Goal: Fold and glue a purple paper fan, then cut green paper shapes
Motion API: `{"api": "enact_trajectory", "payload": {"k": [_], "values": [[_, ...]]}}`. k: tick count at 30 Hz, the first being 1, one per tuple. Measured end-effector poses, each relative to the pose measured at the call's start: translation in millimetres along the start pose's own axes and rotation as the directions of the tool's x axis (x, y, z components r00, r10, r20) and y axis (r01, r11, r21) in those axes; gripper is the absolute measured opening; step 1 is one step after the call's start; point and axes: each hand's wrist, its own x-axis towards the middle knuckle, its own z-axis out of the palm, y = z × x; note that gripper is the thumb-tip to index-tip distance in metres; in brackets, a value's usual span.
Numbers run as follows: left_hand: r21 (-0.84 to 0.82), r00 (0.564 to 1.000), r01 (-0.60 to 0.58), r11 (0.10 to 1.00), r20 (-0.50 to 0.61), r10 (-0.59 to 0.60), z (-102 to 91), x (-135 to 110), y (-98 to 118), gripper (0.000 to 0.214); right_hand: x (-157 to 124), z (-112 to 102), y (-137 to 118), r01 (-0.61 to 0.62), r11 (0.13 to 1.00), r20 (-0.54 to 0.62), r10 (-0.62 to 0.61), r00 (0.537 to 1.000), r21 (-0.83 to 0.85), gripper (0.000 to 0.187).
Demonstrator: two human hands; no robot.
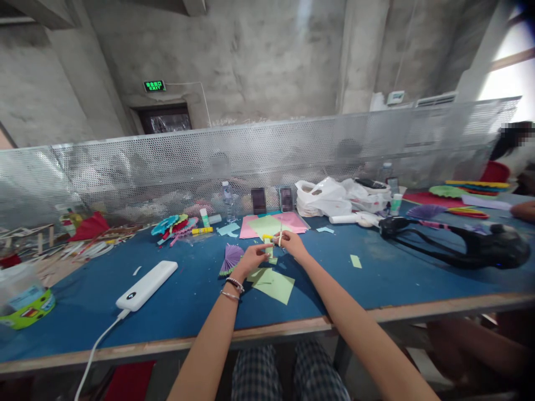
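**Fingers pinch a small paper piece and a thin stick**

Fingers of the left hand (251, 257) are closed on a small pale-green folded paper piece (268, 245), held just above the blue-topped work surface (188, 301). Fingers of the right hand (291, 243) pinch a thin white stick (280, 233) upright against that piece. Judging by this, the stick is being joined to the paper; pressing them squarely together seems the next need. Nearer than the piece lies a light-green paper sheet (273, 285); left of it, a purple pleated paper fan (231, 258); beyond it, pink and green paper sheets (271, 224).

Both arms outstretched, left hand (251, 257) and right hand (291, 243) close together, fingers in pinching grip.
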Motion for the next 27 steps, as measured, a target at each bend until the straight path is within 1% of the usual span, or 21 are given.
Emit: {"api": "enact_trajectory", "payload": {"k": [2, 3, 5, 8, 11, 14, 18, 21, 27], "values": [[-0.001, 1.0, 0.009, 1.0, 0.011, -0.009, -7.4, -3, 1, 0.03, -3, -15, -3, 0.021, 0.999, 0.08, -0.019, 0.997, -0.025, 0.028], [-0.006, 1.0, 0.012, 1.0, 0.015, -0.012, -11.1, -5, 2, 0.031, -5, -23, -4, 0.032, 0.999, 0.144, -0.026, 0.989, -0.038, 0.028], [-0.018, 1.0, 0.016, 1.0, 0.024, -0.016, -17.8, -8, 2, 0.034, -11, -37, -4, 0.047, 0.996, 0.285, -0.025, 0.958, -0.071, 0.027], [-0.034, 0.999, 0.022, 0.999, 0.049, -0.021, -23.8, -11, 2, 0.039, -18, -51, -2, 0.046, 0.988, 0.47, 0.027, 0.882, -0.144, 0.025], [-0.037, 0.995, 0.033, 0.999, 0.09, -0.03, -24.7, -12, 2, 0.04, -21, -55, -1, 0.061, 0.976, 0.595, 0.078, 0.8, -0.21, 0.025], [-0.034, 0.989, 0.044, 0.998, 0.145, -0.039, -22.3, -13, 4, 0.037, -22, -54, -4, 0.09, 0.964, 0.652, 0.098, 0.752, -0.249, 0.026], [-0.035, 0.977, 0.056, 0.998, 0.206, -0.048, -18.2, -14, 8, 0.036, -23, -52, -9, 0.121, 0.954, 0.689, 0.108, 0.717, -0.275, 0.027], [-0.046, 0.974, 0.049, 0.998, 0.223, -0.037, -15.1, -14, 11, 0.04, -24, -51, -11, 0.14, 0.952, 0.705, 0.098, 0.702, -0.272, 0.028], [-0.064, 0.973, 0.044, 0.997, 0.23, -0.028, -10.6, -14, 12, 0.045, -23, -48, -9, 0.159, 0.95, 0.716, 0.086, 0.693, -0.267, 0.029]]}}
